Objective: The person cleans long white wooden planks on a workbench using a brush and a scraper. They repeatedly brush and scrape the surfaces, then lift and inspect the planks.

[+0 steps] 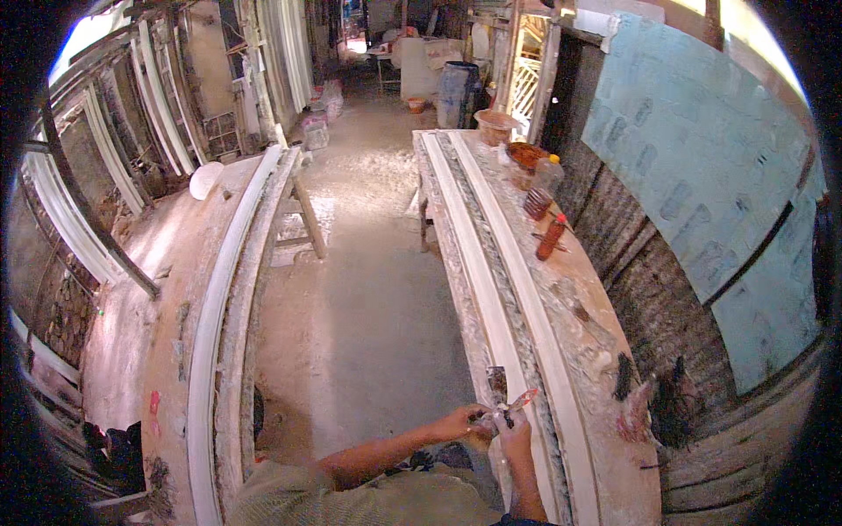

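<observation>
Close together above the near end of the right-hand bench, my two hands meet over the edge of a long white moulding strip (478,272). My left hand (467,423) is closed, its fingers pinched on something small that I cannot make out. My right hand (514,431) is closed beside it, and a slim tool with a red-orange end (525,400) sticks out of its fingers. Just beyond the fingers shows a dark, flat, squarish piece (497,380); whether a hand holds it is unclear. A second white strip (526,302) runs alongside, to the right.
The right bench (605,351) carries a red bottle (551,237), a clear yellow-capped bottle (549,173), a bowl (496,125) and dark bristly clumps (674,399). Another white strip (210,333) lies on the left bench (167,351). A corrugated wall (636,232) borders the right side.
</observation>
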Demonstrator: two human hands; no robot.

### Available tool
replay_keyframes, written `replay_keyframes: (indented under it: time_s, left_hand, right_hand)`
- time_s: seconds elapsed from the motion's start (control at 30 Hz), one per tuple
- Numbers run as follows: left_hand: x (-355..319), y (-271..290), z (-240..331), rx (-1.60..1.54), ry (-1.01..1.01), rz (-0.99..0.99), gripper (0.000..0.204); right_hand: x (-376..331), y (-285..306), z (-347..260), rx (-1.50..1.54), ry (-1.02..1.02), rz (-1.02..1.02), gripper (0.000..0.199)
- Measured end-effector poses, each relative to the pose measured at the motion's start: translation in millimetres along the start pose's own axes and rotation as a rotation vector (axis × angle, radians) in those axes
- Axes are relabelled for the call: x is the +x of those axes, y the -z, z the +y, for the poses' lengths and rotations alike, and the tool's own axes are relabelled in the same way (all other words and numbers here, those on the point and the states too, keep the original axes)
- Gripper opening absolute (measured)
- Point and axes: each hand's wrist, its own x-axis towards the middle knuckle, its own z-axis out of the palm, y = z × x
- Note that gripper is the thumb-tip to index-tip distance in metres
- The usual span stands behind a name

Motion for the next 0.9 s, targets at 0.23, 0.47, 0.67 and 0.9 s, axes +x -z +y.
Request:
replay_keyframes:
  time_s: [0.23, 0.47, 0.67, 0.9]
  left_hand:
    - [25.5, 145.1, -6.2, -0.156, 0.277, 0.365, 0.027]
    - [122.8, 313.2, -25.7, -0.018, 0.324, 0.445, 0.029]
    - [228.1, 440.7, 80.0, 0.095, 0.449, 0.479, 0.032]
    - [344.3, 558.6, 91.1, 0.036, 0.32, 0.548, 0.027]
  right_hand:
    - [140.2, -70.0, -14.2, -0.177, -0.039, -0.039, 0.031]
    - [340.0, -136.1, -13.2, -0.157, -0.053, -0.132, 0.034]
    - [529.7, -156.8, -88.6, -0.078, -0.015, -0.049, 0.039]
    - [689.6, -139.5, -83.9, -0.499, 0.054, 0.125, 0.034]
